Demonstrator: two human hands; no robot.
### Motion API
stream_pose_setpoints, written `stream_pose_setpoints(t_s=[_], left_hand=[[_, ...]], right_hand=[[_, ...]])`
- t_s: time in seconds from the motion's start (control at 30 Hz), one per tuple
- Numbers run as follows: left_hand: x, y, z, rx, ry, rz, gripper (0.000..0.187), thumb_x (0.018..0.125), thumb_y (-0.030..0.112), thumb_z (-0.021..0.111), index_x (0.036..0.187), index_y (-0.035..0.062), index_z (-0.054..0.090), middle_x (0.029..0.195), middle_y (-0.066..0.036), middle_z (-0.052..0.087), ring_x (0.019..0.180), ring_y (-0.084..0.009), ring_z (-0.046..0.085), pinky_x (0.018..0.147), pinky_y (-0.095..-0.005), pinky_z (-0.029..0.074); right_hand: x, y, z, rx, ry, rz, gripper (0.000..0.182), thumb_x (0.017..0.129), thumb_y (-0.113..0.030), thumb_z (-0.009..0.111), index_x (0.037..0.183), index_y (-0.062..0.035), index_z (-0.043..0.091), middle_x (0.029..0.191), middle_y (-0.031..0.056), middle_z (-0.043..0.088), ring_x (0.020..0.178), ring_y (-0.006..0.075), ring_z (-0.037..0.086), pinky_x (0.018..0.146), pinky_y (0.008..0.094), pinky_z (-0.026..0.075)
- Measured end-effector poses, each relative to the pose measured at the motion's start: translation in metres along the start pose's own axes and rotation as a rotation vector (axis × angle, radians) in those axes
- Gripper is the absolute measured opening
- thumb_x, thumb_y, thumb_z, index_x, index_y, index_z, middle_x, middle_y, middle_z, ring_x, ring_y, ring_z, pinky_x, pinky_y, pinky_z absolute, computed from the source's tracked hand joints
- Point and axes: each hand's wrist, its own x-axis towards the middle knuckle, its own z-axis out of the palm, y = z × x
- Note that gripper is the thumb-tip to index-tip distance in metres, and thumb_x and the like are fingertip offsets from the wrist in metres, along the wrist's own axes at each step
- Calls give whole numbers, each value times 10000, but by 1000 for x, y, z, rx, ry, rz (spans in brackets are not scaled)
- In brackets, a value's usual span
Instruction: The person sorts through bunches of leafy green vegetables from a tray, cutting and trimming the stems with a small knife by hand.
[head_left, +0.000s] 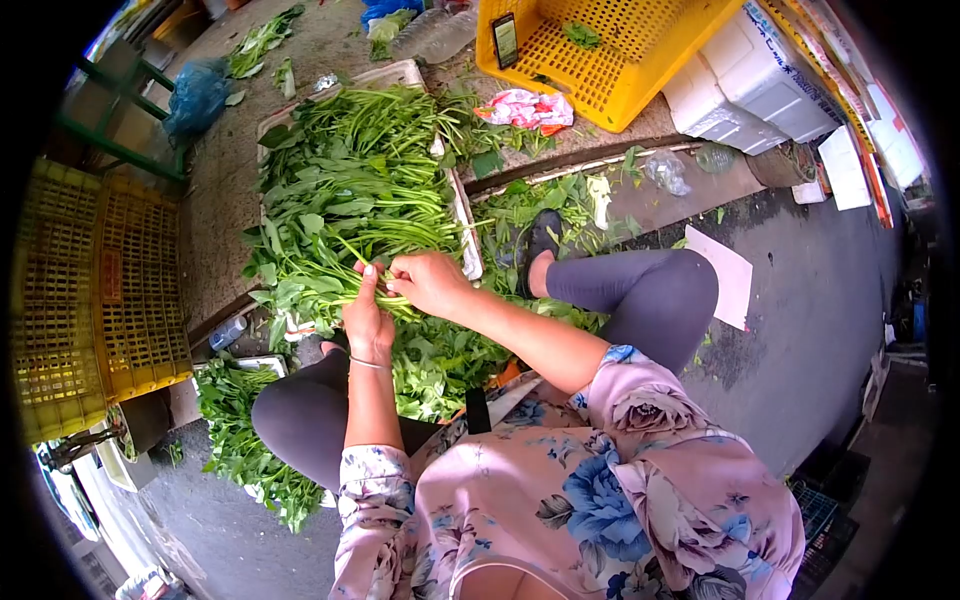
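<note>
Between my two hands is a green leafy stalk, thin and upright at its tip. My left hand (368, 320), with a bangle at the wrist, pinches it between thumb and fingers. Just to the right, my right hand (432, 283) has its fingers closed on the same stalk, close to the left thumb. Both hands are over the near end of a white foam box (464, 215) heaped with long-stemmed leafy greens (350, 185). More loose leaves (440, 365) lie below my hands, between my knees.
Another bundle of greens (245, 430) sits at my left. Yellow crates (140, 290) stand at the far left, and a yellow basket (610, 70) holding a phone (505, 40) is at the back right. White foam boxes (740, 85) are beside it. Scraps litter the ground.
</note>
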Motion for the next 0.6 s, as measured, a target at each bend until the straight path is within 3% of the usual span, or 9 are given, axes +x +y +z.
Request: stream_pose_setpoints(t_s=[0.07,0.17,0.27,0.33,0.37,0.4,0.5,0.53,0.6], left_hand=[[2,0,-3,4,-3,-17,234,850,119,554,1078,74,527,903,-45,593,752,-119,545,620,-242,448],[2,1,-2,-12,-6,-10,238,826,67,568,1057,59,515,863,-40,589,713,-127,533,582,-243,435],[-10,14,12,-37,68,-2,215,826,64,566,1036,64,519,848,-37,584,706,-127,530,580,-243,441],[-5,10,5,-50,62,-6,202,821,55,568,1016,66,515,858,-47,585,714,-140,537,579,-248,448],[-3,8,2,-47,15,0,203,819,50,569,1013,65,511,863,-53,586,720,-147,540,580,-250,449],[-2,7,1,-45,-31,7,205,817,45,571,1011,63,507,868,-58,586,725,-154,543,581,-252,451],[1,-1,0,-25,-40,-64,202,792,32,598,978,52,523,857,-69,586,717,-166,551,575,-263,457],[0,2,1,-24,-56,-88,192,784,27,606,960,50,534,846,-67,586,710,-166,553,571,-266,460],[-11,6,9,-46,-13,-57,174,770,16,616,928,48,551,814,-62,584,668,-163,554,559,-269,466]], right_hand=[[-4,1,-2,-40,-15,-6,138,739,-171,613,703,-46,569,624,98,590,572,259,582,543,356,451],[-14,6,-4,-39,-77,81,128,723,-138,604,670,-26,573,673,157,591,629,328,582,594,411,458],[-29,21,-7,-163,-211,136,124,740,-120,585,692,-6,567,721,176,594,689,327,590,641,419,459],[-37,44,0,-333,-434,266,145,751,-139,594,714,-5,554,734,172,592,750,315,596,682,426,456],[-44,51,4,-288,-278,223,188,795,-179,564,709,-14,541,677,146,577,686,298,584,644,411,446],[-42,47,1,-288,-282,223,188,795,-179,564,709,-14,541,677,146,577,686,298,584,644,411,446],[-23,38,-5,222,-163,348,300,861,-272,501,693,-26,535,591,73,523,546,195,486,555,351,400],[-15,42,4,404,-140,336,310,859,-298,514,716,-24,547,610,48,530,572,158,491,558,336,409],[-11,48,10,422,-65,320,271,851,-284,543,912,-30,614,793,68,614,692,135,551,630,286,450]])
